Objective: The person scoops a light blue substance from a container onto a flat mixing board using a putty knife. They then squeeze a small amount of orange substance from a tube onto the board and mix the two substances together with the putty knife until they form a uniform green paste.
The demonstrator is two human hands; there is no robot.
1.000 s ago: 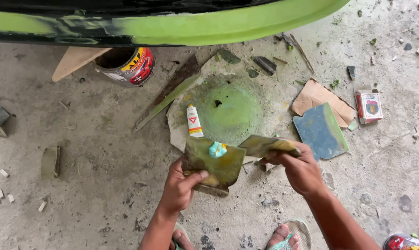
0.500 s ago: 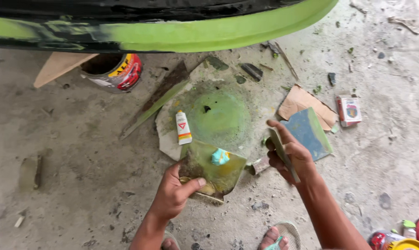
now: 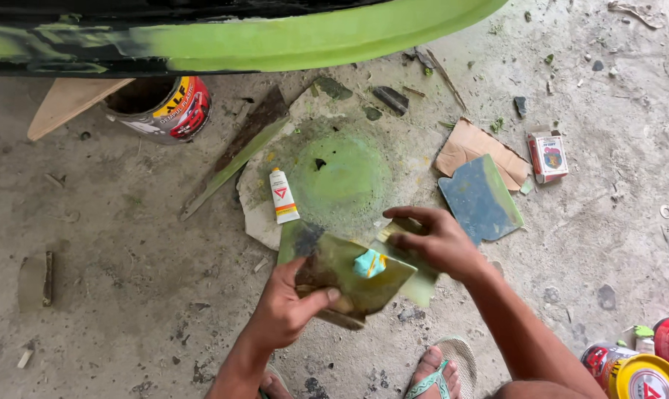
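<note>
My left hand (image 3: 286,307) grips a stained, greenish flat mixing board (image 3: 349,277) by its near edge, thumb on top. A blob of teal putty with an orange streak (image 3: 369,264) lies on the board. My right hand (image 3: 438,240) holds a thin greenish spreader blade (image 3: 415,277) pressed against the board's right side, just beside the blob. A small white tube with a red and yellow label (image 3: 282,194) lies on the ground just beyond the board.
A bright green curved panel (image 3: 312,37) spans the top. Below it stand an open tin (image 3: 161,107), a wooden wedge (image 3: 65,103) and a stained stick (image 3: 234,151). A blue-green sheet (image 3: 480,198), cardboard (image 3: 475,148), a small red-and-white box (image 3: 548,155) and cans (image 3: 644,366) lie right.
My right hand swung away to the right with the spreader, then came back; the blade now meets the board beside the putty blob. The view has drifted slightly.
</note>
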